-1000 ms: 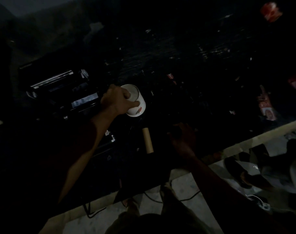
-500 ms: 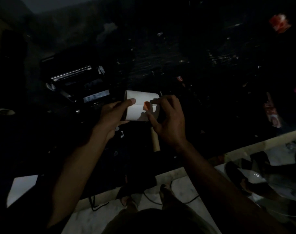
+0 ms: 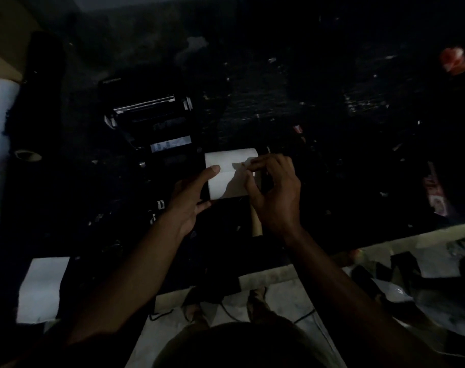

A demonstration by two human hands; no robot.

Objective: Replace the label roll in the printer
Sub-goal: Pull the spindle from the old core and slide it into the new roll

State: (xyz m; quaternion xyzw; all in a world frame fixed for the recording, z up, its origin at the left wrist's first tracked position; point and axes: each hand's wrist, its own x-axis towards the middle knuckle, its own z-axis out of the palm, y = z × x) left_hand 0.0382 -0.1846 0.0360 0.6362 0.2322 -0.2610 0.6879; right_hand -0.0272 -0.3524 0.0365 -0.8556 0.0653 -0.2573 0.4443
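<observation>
Since half a second ago: label roll (image 3: 230, 173) held in same two-handed grip, small sticker tab now nearly covered by right fingertips (image 3: 255, 163). Roll is held just right of printer (image 3: 157, 128), above dark table (image 3: 292, 102). Left hand (image 3: 190, 197) is clamped round left end, thumb on top. Right hand (image 3: 275, 192) is pinched on tab at right end. Risk: tab torn or layers unwound if picked blind in dim light. Printer bay is open; contents cannot be told. Bare cardboard core (image 3: 255, 226) lies below hands.
</observation>
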